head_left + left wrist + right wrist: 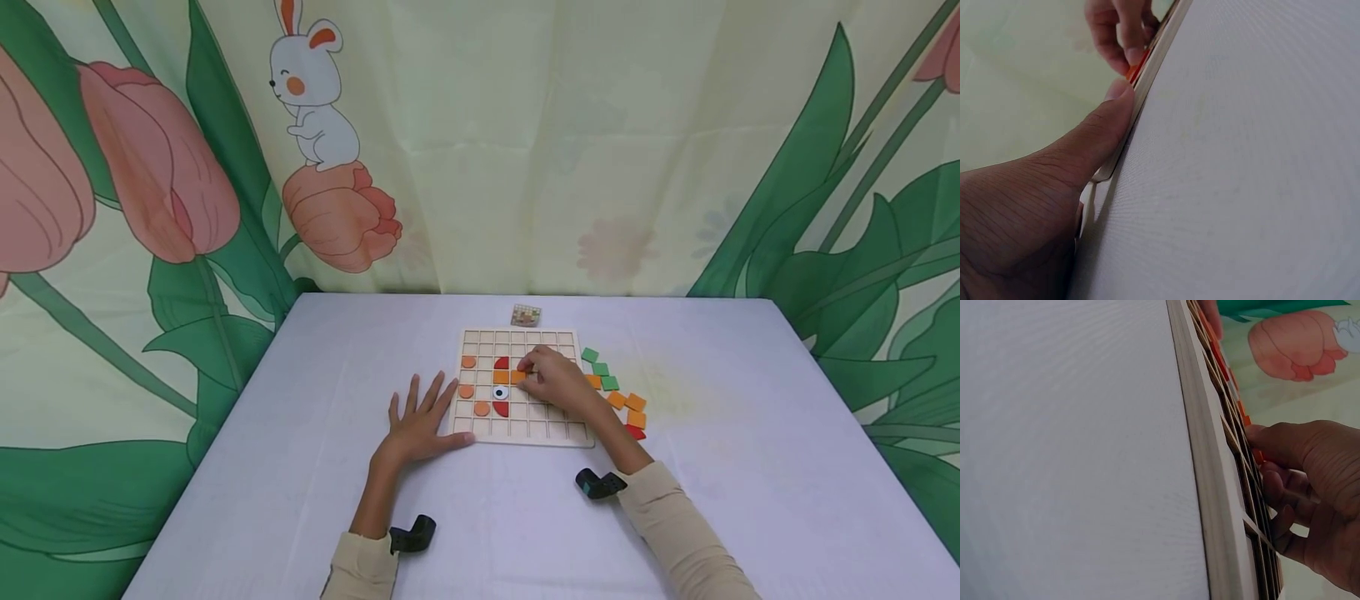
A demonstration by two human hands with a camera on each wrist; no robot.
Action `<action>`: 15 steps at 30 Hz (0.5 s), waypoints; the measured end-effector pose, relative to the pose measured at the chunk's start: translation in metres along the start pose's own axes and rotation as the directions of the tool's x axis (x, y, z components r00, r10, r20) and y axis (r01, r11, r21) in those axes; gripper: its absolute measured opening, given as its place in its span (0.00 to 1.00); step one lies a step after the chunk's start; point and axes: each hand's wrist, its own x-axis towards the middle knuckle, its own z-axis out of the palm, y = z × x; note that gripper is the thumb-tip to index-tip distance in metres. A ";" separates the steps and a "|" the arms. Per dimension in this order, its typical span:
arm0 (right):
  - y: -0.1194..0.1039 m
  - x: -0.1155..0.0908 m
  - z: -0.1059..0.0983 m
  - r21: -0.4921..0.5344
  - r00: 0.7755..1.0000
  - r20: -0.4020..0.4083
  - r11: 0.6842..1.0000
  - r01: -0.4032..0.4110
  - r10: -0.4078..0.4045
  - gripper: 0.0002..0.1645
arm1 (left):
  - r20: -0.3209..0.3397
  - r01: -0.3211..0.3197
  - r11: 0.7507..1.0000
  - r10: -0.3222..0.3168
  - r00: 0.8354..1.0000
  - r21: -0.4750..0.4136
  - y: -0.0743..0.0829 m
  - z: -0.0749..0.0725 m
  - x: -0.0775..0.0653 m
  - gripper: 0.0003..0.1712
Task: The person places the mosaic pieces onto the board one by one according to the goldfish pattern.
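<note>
A wooden grid board (pixel 525 432) lies on the white table, with coloured pieces in some of its squares. My right hand (pixel 558 383) reaches over the middle of it, curled fingers and thumb pinching an orange square tile (pixel 517 377) at a cell. Left of that tile sits another orange square (pixel 501 377); a red quarter-round piece (pixel 502 363) lies above and a round eye piece (pixel 500 392) below. Fingers spread, my left hand (pixel 416 429) lies at the board's left edge, its thumb (pixel 1119 103) along the near left corner.
Several orange round pieces (pixel 467 392) fill cells on the board's left side. Loose green squares (pixel 600 368), orange squares (pixel 636 402) and a red piece (pixel 634 433) lie to the right. A small patterned card (pixel 526 316) is behind the board.
</note>
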 end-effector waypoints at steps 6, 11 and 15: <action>-0.001 0.001 0.000 -0.027 1.000 0.006 1.000 -0.002 0.003 0.16 | 0.000 -0.002 1.000 0.002 1.000 0.007 0.001 -0.001 0.001 0.57; -0.001 0.001 -0.001 -0.034 1.000 0.008 0.999 0.012 -0.011 0.17 | 0.004 -0.003 1.000 0.003 1.000 0.017 0.001 -0.002 0.000 0.57; 0.000 0.001 -0.001 -0.018 1.000 0.005 1.000 0.007 -0.007 0.16 | 0.005 -0.004 1.000 0.004 1.000 0.011 0.001 -0.002 0.000 0.56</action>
